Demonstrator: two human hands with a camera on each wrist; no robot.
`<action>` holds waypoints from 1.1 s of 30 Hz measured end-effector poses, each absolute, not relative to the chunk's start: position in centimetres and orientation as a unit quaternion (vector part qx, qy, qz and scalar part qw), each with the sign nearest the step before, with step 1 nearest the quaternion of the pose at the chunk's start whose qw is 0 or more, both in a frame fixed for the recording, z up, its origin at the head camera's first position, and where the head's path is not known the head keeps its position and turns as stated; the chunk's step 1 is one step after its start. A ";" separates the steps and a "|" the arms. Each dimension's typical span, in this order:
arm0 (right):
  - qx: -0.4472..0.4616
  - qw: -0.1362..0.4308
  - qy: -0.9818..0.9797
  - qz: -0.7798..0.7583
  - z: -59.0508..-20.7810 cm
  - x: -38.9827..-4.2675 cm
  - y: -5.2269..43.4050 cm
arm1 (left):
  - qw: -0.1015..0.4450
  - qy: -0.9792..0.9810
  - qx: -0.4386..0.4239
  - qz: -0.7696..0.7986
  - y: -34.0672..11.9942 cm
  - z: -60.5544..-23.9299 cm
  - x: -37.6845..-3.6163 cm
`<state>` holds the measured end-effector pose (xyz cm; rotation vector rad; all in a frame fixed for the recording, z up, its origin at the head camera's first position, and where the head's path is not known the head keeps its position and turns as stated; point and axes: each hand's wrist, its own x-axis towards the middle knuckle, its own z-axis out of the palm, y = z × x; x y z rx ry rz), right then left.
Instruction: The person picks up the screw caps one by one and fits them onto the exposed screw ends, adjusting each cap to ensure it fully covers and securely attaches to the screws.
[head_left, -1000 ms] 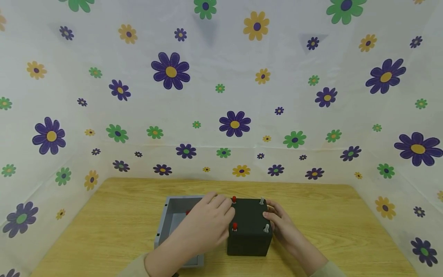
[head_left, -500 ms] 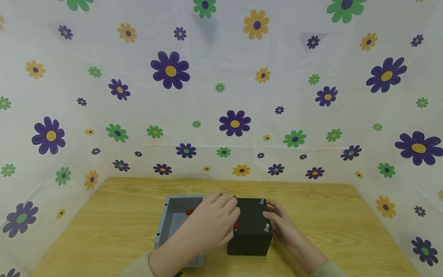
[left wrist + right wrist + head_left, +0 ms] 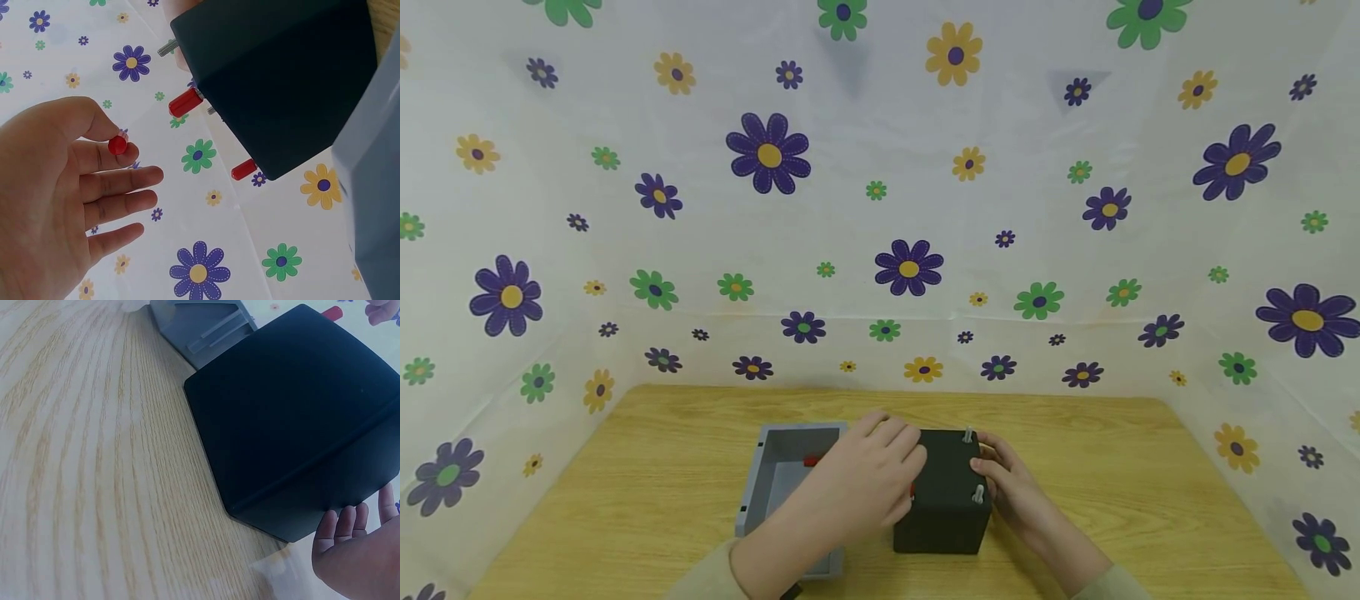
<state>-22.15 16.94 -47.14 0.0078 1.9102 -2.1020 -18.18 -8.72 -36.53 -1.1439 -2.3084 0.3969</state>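
A black box (image 3: 947,468) stands on the table, with metal threaded studs (image 3: 978,493) upright along the right of its top. Red caps (image 3: 185,101) cover two studs on its left side. My left hand (image 3: 863,479) hovers at the box's left edge and hides most of these caps in the head view. Between thumb and index finger it pinches a loose red cap (image 3: 117,145); the other fingers (image 3: 122,181) are spread. My right hand (image 3: 1018,492) holds the box's right side, its thumb at the top edge and its fingers against the side wall (image 3: 350,481).
A grey tray (image 3: 751,492) stands left of the box, partly hidden by my left forearm. Inside it lies a red piece (image 3: 812,460). Flower-printed white sheeting (image 3: 850,217) rises behind and beside the wooden table (image 3: 1112,467).
My left hand has shifted slightly right over the box's left edge, now covering the far red cap. My right hand and the box stay where they were.
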 end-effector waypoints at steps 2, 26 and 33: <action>0.002 0.149 0.666 -0.731 -47.2 -22.1 16.9 | 0.266 -0.854 -0.424 0.143 -8.6 -36.5 -18.2; 0.003 0.153 0.665 -0.730 -47.4 -22.3 17.0 | 0.254 -0.852 -0.436 0.141 -7.3 -36.9 -19.0; -0.003 0.151 0.666 -0.730 -47.5 -22.2 17.1 | 0.262 -0.850 -0.433 0.145 -6.9 -37.0 -19.0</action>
